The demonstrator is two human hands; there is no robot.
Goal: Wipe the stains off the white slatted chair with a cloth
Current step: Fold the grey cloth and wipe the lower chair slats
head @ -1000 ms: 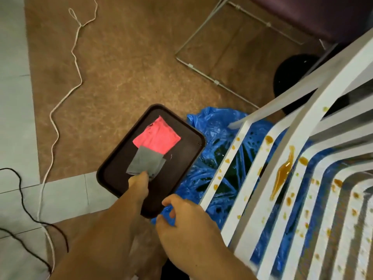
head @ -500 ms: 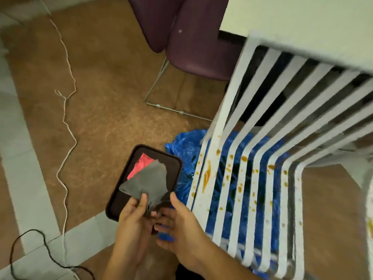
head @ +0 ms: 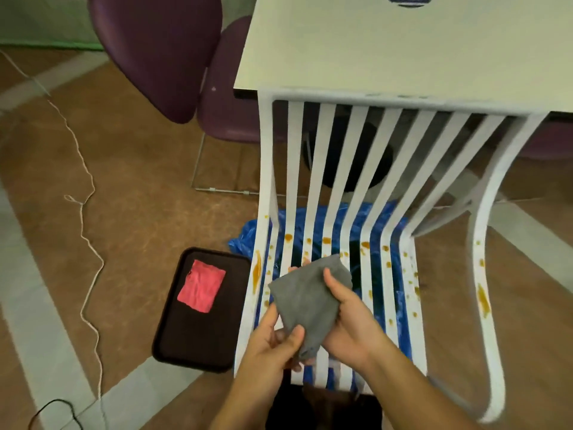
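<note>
- Far left, a thin white cord (head: 83, 212) snakes over the brown floor. A black cable (head: 51, 409) loops in the bottom corner.
- Up at the back, a purple chair (head: 161, 51) stands on a thin metal frame.
- A dark tray (head: 201, 339) lies flat on the floor, just beside the left edge of the white slatted chair (head: 328, 169). A pink cloth (head: 201, 285) lies spread in the tray's far half.
- A blue plastic sheet (head: 245, 240) is spread on the floor under the white chair and shows between the slats.
- The white chair stands over that sheet with its back right at the edge of a pale table top (head: 403, 45). Orange-brown stains (head: 256, 271) mark it: a long streak on the left rail and spots dotted across the seat slats.
- The left hand (head: 273, 346) is over the front of the seat. Its thumb and curled fingers pinch the near corner of the grey cloth (head: 307, 299).
- The grey cloth is held up between both hands above the stained seat slats. I cannot tell whether it touches them.
- The right hand (head: 350, 321) grips the cloth's right side, with the thumb laid on top and the fingers curled underneath.
- Further right, the chair's curved arm (head: 483, 231) carries more orange smears along its length.
</note>
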